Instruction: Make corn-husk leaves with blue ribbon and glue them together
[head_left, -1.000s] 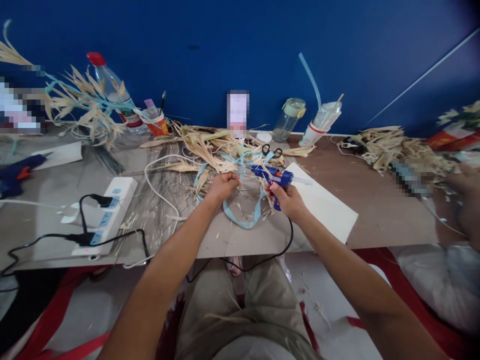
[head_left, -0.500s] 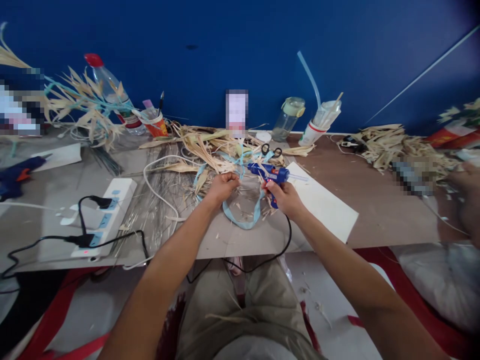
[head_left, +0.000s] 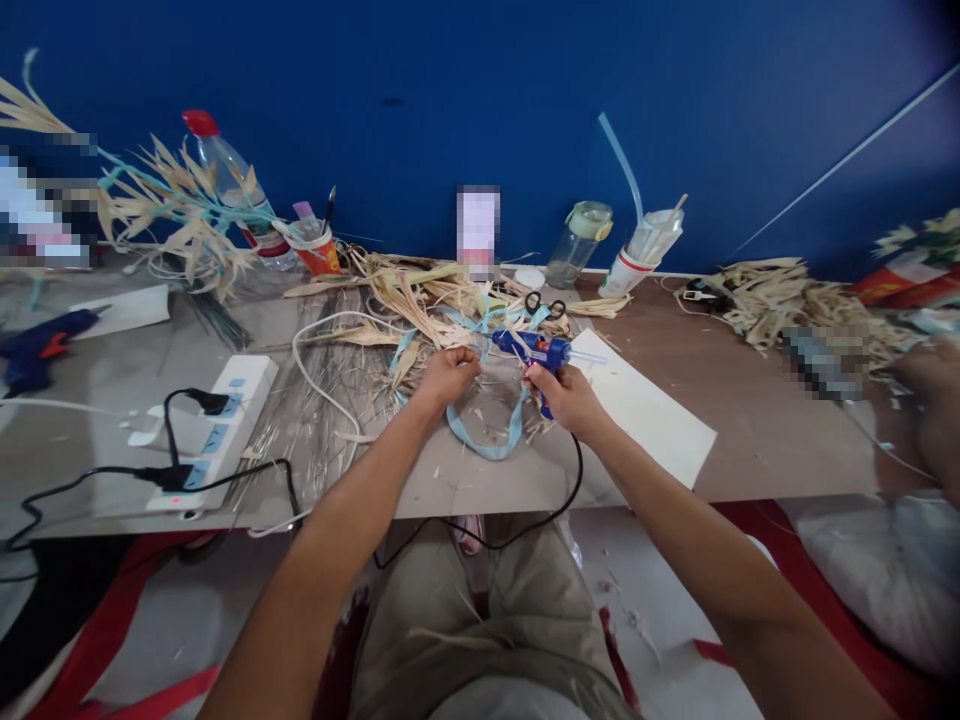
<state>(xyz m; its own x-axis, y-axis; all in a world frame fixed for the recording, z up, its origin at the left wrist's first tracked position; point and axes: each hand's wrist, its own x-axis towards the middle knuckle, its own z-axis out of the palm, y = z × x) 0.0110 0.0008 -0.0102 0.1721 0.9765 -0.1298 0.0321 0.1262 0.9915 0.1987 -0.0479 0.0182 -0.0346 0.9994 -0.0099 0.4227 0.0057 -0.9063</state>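
Note:
My right hand [head_left: 566,395] is wrapped round the handle of a blue hot glue gun [head_left: 551,350], its nozzle pointing left. A clear glue stick [head_left: 589,355] sticks out of its back end. Just left of the nozzle, my left hand [head_left: 454,372] is closed in a pinch beside a thin blue-wrapped stem. What lies between its fingertips is too small to make out. A loop of light-blue ribbon [head_left: 487,450] hangs down between the two hands. Dry corn husks [head_left: 405,290] lie behind them, near black-handled scissors [head_left: 544,306].
A white power strip [head_left: 217,430] with plugged cords stands at left, near another glue gun [head_left: 37,350]. White card [head_left: 652,420] lies at right. Along the blue wall stand a red-capped bottle [head_left: 232,180], cups and a clear jar [head_left: 577,245]. Another person's hand [head_left: 934,390] is at far right.
The glue gun has shifted slightly left, its nozzle closer to my left hand. My left hand keeps its pinch in nearly the same place. The whole view has moved a little.

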